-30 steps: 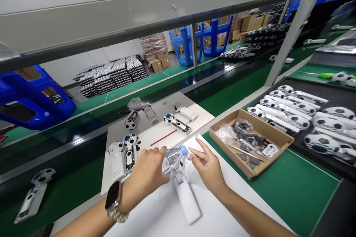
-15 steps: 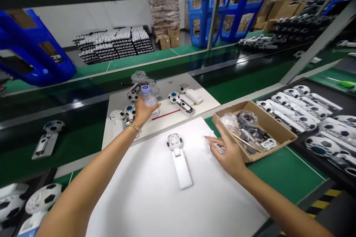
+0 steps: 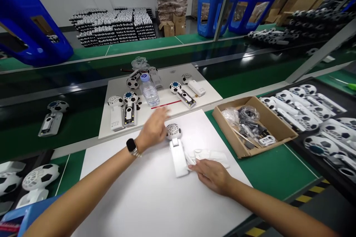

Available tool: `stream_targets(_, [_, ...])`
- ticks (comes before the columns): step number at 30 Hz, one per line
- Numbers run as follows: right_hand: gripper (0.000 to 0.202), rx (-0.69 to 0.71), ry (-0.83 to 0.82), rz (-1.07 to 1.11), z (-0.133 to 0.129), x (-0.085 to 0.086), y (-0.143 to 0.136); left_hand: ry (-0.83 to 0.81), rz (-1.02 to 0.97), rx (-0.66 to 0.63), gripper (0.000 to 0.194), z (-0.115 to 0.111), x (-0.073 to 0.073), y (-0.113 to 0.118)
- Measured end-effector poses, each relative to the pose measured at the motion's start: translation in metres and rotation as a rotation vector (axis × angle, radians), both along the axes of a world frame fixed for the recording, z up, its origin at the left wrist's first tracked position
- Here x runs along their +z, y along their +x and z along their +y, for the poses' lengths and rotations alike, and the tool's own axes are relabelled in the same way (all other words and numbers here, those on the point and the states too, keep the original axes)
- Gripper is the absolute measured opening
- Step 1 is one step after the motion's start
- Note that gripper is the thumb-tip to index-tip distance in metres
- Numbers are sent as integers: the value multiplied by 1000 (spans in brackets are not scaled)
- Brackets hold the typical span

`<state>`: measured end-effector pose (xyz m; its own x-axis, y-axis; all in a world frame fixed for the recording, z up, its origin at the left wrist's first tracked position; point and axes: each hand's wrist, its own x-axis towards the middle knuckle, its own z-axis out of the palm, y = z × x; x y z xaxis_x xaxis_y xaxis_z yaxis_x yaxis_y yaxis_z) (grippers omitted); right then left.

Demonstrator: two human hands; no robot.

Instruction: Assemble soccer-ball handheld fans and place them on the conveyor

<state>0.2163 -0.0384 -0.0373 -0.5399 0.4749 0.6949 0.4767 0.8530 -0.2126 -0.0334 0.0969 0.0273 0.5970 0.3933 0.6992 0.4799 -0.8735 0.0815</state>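
Note:
A white handheld device with a soccer-ball head (image 3: 178, 157) lies on the white work sheet (image 3: 133, 192). My left hand (image 3: 154, 127) hovers just beside the ball head, its fingers smeared by motion. To the right of the device, my right hand (image 3: 213, 176) pinches the edge of a crumpled white cloth (image 3: 214, 156), which spreads out behind the fingers and touches the device's side. A clear water bottle (image 3: 150, 92) with a lilac cap stands upright on the pale board behind, apart from both hands.
On the pale board (image 3: 164, 114) lie several opened soccer-ball devices (image 3: 130, 113). A cardboard box (image 3: 239, 148) of cables and parts sits at right, beside a black tray (image 3: 330, 118) of white shells. More ball shells (image 3: 41, 177) and a blue bin (image 3: 30, 211) are at lower left.
My left hand has let go of the bottle and come back toward the device. My right hand has moved nearer with the white cloth, spreading it beside the device. The camera view has tilted down.

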Motion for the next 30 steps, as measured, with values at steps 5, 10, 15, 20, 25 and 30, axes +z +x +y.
stream_targets(5, [77, -96, 4, 132, 3, -5, 0, -159, 641, -273, 72, -56, -7, 3])
stream_targets(10, [76, -204, -15, 186, -2, -2, 0, -114, 689, 62, 70, -83, -18, 21])
stream_targets(15, [71, -250, -42, 177, -10, -1, -10, -447, 601, 444, 48, -130, -29, 40])
stream_targets(20, [72, -227, -79, 108, -16, -2, -30, -581, 664, 443, 40, -145, -25, 45])
stream_targets(25, [72, -238, -110, -58, -18, -13, -34, -649, 728, 419, 43, -139, -21, 45])
stream_targets(30, [72, -157, -124, -83, -18, -13, -29, -609, 715, 448, 41, -142, -26, 47])
